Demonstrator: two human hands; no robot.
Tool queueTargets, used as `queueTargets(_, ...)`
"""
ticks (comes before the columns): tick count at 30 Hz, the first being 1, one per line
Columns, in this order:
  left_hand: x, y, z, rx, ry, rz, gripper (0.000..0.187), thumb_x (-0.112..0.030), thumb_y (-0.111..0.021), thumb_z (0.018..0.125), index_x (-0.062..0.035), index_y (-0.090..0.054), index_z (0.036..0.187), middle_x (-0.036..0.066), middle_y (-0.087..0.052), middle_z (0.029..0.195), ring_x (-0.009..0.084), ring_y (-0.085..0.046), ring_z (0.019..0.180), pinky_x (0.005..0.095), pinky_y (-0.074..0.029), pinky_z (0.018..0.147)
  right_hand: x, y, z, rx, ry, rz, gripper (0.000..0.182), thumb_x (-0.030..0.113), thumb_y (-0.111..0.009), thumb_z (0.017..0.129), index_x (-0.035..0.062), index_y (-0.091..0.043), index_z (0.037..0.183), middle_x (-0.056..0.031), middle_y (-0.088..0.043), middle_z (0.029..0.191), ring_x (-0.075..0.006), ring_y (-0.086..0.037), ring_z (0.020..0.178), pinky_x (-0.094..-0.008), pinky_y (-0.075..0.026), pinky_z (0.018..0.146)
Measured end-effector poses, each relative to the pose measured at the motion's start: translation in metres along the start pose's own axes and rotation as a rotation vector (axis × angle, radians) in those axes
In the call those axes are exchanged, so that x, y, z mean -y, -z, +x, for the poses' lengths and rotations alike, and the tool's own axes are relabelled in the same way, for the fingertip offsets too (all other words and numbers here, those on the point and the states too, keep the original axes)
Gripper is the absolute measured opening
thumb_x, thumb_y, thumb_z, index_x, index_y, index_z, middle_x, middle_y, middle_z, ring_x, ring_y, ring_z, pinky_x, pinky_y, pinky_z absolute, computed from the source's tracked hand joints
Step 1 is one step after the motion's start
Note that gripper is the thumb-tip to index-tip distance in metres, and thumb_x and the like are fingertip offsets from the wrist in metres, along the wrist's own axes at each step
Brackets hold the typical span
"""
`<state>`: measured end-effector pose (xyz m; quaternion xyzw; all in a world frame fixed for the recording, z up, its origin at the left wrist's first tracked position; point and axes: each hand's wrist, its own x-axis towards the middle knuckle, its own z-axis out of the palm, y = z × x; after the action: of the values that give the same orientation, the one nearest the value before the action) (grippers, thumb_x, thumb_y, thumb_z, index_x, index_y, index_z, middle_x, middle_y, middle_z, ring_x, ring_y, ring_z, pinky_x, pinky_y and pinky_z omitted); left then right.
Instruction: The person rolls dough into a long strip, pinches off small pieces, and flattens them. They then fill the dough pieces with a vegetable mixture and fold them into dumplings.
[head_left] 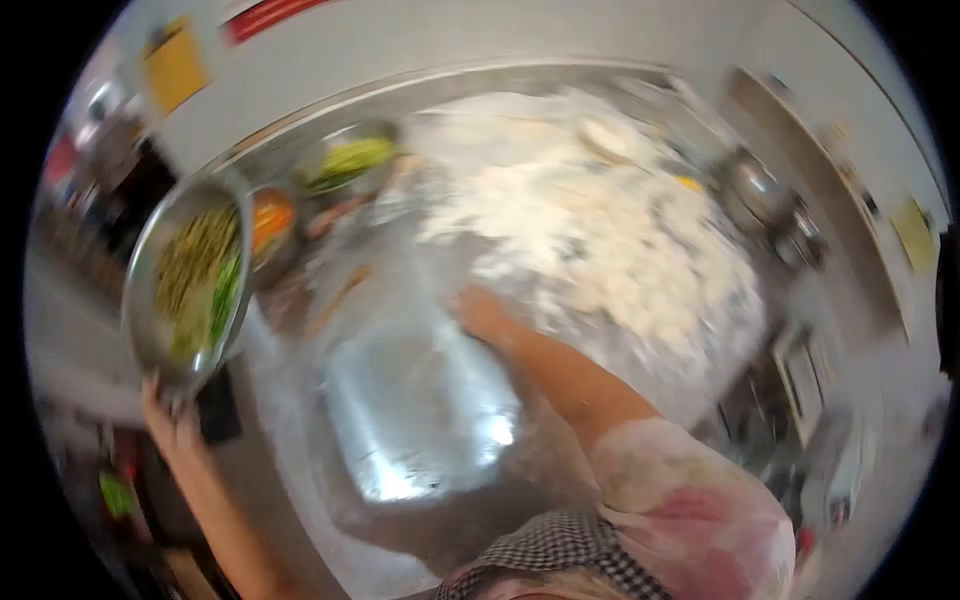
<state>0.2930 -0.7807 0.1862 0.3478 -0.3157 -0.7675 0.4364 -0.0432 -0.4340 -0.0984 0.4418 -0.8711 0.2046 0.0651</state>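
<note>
In the head view, flour and pale pieces spread across the table's upper right, with two metal vessels beyond them. A shiny metal tray lies nearest the person, a thin brown strip just beyond its upper left corner. Three bowls hold vegetables: the large steel bowl, a smaller bowl of orange strips, partly behind it, and a bowl of green pieces. The large bowl is at the far left; its long axis runs nearly up and down, top leaning slightly right. The left hand grips its lower rim; the right hand, blurred, is by the tray's upper right corner, its opening impossible to tell.
</note>
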Motion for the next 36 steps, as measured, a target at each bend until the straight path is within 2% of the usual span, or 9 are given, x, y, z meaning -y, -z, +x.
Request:
queueTargets(2,0.027,0.024,-0.023,0.151,-0.088,0.211,0.039,-0.015,-0.056,0.085,0.0012,-0.046,0.119,0.014,-0.052,0.116,0.0229,-0.053,0.103,0.0334,-0.047,0.086,0.024,0.031,-0.006,-0.023,0.105,-0.055,0.030,0.013,-0.054,0.073,0.0075,-0.059,0.102,-0.0172,-0.058,0.081,-0.0345,-0.056,0.081,-0.0470,-0.044,0.071)
queueTargets(4,0.059,0.048,-0.053,0.325,-0.338,0.507,0.040,-0.015,-0.054,0.083,0.0018,-0.047,0.119,0.015,-0.051,0.117,0.0253,-0.050,0.108,0.0389,-0.041,0.094,0.067,0.090,-0.016,0.043,-0.139,0.166,0.012,0.014,-0.051,0.079,0.0078,-0.059,0.085,-0.0173,-0.059,0.084,-0.0356,-0.056,0.083,-0.0477,-0.044,0.073)
queueTargets(6,0.066,0.017,-0.098,0.250,-0.090,0.343,0.043,-0.017,-0.057,0.080,0.0006,-0.048,0.118,0.014,-0.053,0.116,0.0272,-0.052,0.106,0.0411,-0.043,0.092,0.087,0.133,-0.044,-0.136,-0.292,0.520,0.015,0.015,-0.048,0.082,0.0052,-0.060,0.082,-0.0173,-0.059,0.083,-0.0361,-0.056,0.084,-0.0468,-0.043,0.075)
queueTargets(8,0.100,0.008,-0.127,0.204,0.173,0.126,0.048,-0.015,-0.056,0.080,-0.0007,-0.046,0.124,0.013,-0.051,0.119,0.0257,-0.050,0.109,0.0407,-0.041,0.095,0.076,0.142,-0.080,-0.035,-0.345,0.488,0.016,0.015,-0.048,0.082,0.0039,-0.060,0.082,-0.0173,-0.058,0.082,-0.0357,-0.056,0.084,-0.0452,-0.043,0.076)
queueTargets(12,0.149,-0.029,-0.185,0.347,0.262,0.198,0.047,-0.016,-0.055,0.080,-0.0006,-0.046,0.124,0.012,-0.053,0.116,0.0263,-0.052,0.105,0.0394,-0.044,0.089,0.033,0.185,-0.140,-0.072,-0.434,0.579,0.020,0.020,-0.051,0.083,0.0025,-0.061,0.081,-0.0180,-0.059,0.082,-0.0355,-0.056,0.084,-0.0439,-0.044,0.075)
queueTargets(18,0.272,-0.122,-0.294,0.471,0.348,0.187,0.039,-0.012,-0.057,0.079,-0.0007,-0.049,0.115,0.012,-0.057,0.107,0.0258,-0.056,0.098,0.0398,-0.046,0.088,-0.106,0.289,-0.256,-0.108,-0.587,0.634,0.027,0.028,-0.056,0.086,0.0009,-0.062,0.086,-0.0124,-0.059,0.075,-0.0221,-0.056,0.070,-0.0351,-0.046,0.068)
queueTargets(21,0.326,-0.193,-0.387,0.430,0.392,0.222,0.040,-0.011,-0.058,0.077,-0.0006,-0.050,0.114,0.012,-0.057,0.105,0.0263,-0.056,0.097,0.0410,-0.047,0.088,-0.201,0.335,-0.335,-0.321,-0.724,0.845,0.035,0.033,-0.058,0.084,0.0004,-0.065,0.093,-0.0171,-0.063,0.085,-0.0276,-0.060,0.077,-0.0364,-0.046,0.072)
queueTargets(27,0.484,-0.300,-0.513,0.652,0.650,0.207,0.047,-0.009,-0.059,0.074,-0.0009,-0.048,0.119,0.013,-0.056,0.110,0.0281,-0.055,0.101,0.0416,-0.046,0.089,-0.360,0.457,-0.512,-0.538,-1.011,0.835,0.027,0.021,-0.056,0.088,-0.0002,-0.061,0.104,-0.0045,-0.062,0.087,-0.0115,-0.057,0.076,-0.0256,-0.046,0.066)
queueTargets(36,0.663,-0.443,-0.646,0.972,0.883,0.280,0.039,0.002,-0.056,0.073,0.0019,-0.051,0.112,0.013,-0.061,0.099,0.0238,-0.062,0.086,0.0350,-0.054,0.075,-0.477,0.581,-0.635,-0.890,-1.334,1.044,0.022,0.017,-0.050,0.092,0.0036,-0.055,0.108,-0.0066,-0.060,0.094,-0.0163,-0.060,0.077,-0.0278,-0.047,0.064)
